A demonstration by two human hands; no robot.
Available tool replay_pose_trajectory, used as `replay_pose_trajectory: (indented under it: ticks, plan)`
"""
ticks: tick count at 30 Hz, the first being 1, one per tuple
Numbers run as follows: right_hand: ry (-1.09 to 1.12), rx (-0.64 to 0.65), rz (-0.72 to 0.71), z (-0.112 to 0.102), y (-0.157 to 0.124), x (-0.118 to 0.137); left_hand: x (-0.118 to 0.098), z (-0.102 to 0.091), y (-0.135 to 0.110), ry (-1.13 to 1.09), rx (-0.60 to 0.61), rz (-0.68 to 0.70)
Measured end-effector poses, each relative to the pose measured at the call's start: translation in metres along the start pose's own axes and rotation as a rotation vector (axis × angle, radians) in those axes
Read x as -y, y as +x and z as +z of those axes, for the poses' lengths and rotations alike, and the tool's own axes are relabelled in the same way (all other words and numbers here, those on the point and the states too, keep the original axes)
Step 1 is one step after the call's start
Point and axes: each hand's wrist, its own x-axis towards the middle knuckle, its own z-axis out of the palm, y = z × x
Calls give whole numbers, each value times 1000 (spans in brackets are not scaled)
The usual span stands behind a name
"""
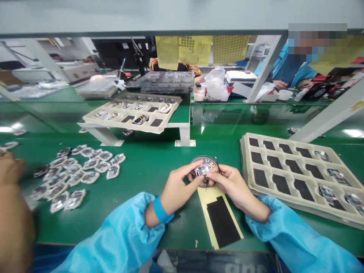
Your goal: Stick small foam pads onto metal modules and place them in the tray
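My left hand (179, 185) is closed around a small electronic housing (202, 170) with a pale, silvery inside and a purple-pink edge. Opposite it, my right hand (231, 184) has its thumb and finger at the housing's right side. A thin dark tool (217, 165) sticks up from the right fingers; its kind is not clear. Both hands are above a round dish (203, 158) holding many small pieces, partly hidden by the fingers. Below the dish lies a yellow backing sheet (209, 212) bearing a black adhesive sheet (224, 223) with a cut-out upper edge.
Several white-rimmed housings (75, 174) lie loose on the green table (127, 223) at left, near another person's blurred arm (14, 212). A cream compartment tray (270, 182) with some assemblies sits right. Another tray (153, 127) rests on a raised white stand (184, 132). Two people work beyond.
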Motion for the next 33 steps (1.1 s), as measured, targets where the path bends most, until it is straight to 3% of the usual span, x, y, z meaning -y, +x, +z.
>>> replay_pose_trajectory:
  ticks: [5,9,12,16,24,30,33]
  plan:
    - [-57,7,-11,0,0,2,2,-2,0,64,-53,146]
    - [-134,-58,-127,0,0,3,6,0,2,-205,14,1]
    - [-66,1,-125,2,1,3,4,3,4,-505,122,-137]
    - [38,63,-94,7,1,4,-2,4,4,-645,129,-147]
    - [6,23,-105,8,-2,6,7,9,0,-376,86,-115]
    - [23,19,-114,13,-4,2,7,12,-5,-329,15,-124]
    - [-91,51,-144,6,-2,-2,8,10,-5,-220,-3,-96]
